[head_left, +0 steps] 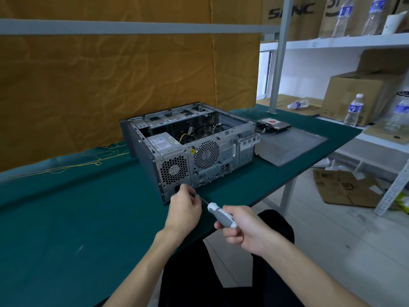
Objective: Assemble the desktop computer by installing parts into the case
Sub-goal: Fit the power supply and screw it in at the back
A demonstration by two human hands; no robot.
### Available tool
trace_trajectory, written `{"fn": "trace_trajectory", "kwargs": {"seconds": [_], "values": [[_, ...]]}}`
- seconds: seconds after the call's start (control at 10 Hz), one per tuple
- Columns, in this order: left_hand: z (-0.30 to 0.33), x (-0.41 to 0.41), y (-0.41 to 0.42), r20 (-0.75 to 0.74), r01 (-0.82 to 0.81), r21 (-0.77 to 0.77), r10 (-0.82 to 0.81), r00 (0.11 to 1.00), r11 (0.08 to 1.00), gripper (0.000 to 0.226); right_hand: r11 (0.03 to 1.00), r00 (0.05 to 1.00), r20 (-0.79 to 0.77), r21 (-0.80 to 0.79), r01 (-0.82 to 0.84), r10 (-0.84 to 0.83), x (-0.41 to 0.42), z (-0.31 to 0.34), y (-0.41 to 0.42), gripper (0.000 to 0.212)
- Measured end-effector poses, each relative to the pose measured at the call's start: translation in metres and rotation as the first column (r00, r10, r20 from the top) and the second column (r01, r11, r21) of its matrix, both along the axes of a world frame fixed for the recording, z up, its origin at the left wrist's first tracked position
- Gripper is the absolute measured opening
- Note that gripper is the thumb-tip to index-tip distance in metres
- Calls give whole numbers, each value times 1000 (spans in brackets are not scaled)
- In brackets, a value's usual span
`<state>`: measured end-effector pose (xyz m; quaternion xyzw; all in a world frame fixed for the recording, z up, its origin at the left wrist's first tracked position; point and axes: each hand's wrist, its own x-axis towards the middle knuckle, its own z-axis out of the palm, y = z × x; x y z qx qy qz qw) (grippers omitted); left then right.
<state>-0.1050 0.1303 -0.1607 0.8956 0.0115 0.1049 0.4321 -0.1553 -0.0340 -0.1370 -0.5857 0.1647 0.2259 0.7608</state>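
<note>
Beside case [190, 149]: side panel [290, 145], drive [274, 124]; right grip [243, 229] grasps screwdriver [221, 214], left grip [184, 208] pinches shaft.

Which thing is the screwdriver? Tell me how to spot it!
Find the open computer case on the green table. Just in front of it, the right hand grips the screwdriver: nothing else nearby has its grey-and-white handle and thin metal shaft.

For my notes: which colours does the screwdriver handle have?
The screwdriver handle is grey and white, gripped by the right hand; head view.
</note>
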Motion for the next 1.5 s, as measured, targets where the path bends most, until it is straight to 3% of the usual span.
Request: {"fn": "trace_trajectory", "kwargs": {"seconds": [0.1, 0.2, 0.3, 0.4, 0.5, 0.6, 0.7, 0.8, 0.9, 1.0, 1.1, 1.2, 1.3, 1.4, 1.5], "values": [[-4, -5, 5, 181, 204, 369, -286, 941, 907, 24, 972, 988, -154, 230, 46, -11, 4, -2, -10, 24], [0, -6, 6, 211, 275, 520, -433, 876, 809, 16, 975, 985, -166, 222, 0, 38, 0, 6, -3, 26], [1, -4, 9, 196, 335, 557, -512, 836, 760, 13, 947, 982, 73, -284, -148, 176, -5, 16, 2, 39], [0, -2, 13, 184, 357, 610, -564, 805, 708, 16, 349, 807, 273, -933, 89, 524, -13, 10, 1, 39], [-4, 3, 19, 172, 381, 594, -574, 801, 709, 30, 438, 772, 358, -891, 116, 525, -15, 1, 8, 26], [-5, 5, 23, 186, 403, 568, -588, 787, 718, 35, 972, 986, 118, -217, -87, 114, -5, 6, 3, 26], [0, 5, 20, 187, 410, 617, -631, 753, 672, 26, 989, 992, 79, -117, -92, 101, -7, 3, -10, 31], [1, 7, 19, 205, 407, 643, -658, 725, 649, 25, 340, 817, 262, -937, 87, 513, -17, -7, -12, 34], [-6, 9, 23, 233, 392, 608, -627, 743, 690, 32, 239, 687, 344, -939, 247, 640, -19, -16, -3, 28], [-10, 10, 25, 229, 378, 571, -583, 780, 729, 34, 935, 960, 239, -351, -56, 147, -14, -4, 0, 29], [-9, 8, 23, 257, 361, 572, -578, 774, 737, 29, 919, 960, 206, -381, -102, 191, -14, 6, -4, 38], [-9, 6, 22, 273, 357, 578, -586, 763, 734, 25, 158, 759, 253, -968, 197, 600, -21, -11, -1, 36], [-12, 8, 23, 270, 352, 549, -559, 784, 758, 27, 358, 720, 407, -905, 232, 562, -21, -13, 7, 27], [-12, 8, 23, 293, 341, 521, -539, 790, 782, 26, 999, 997, 65, -27, 32, -30, -10, 0, 5, 24], [-13, 7, 22, 274, 344, 528, -539, 796, 777, 27, 989, 995, 97, -145, -22, 36, -13, 3, -3, 32]]}}
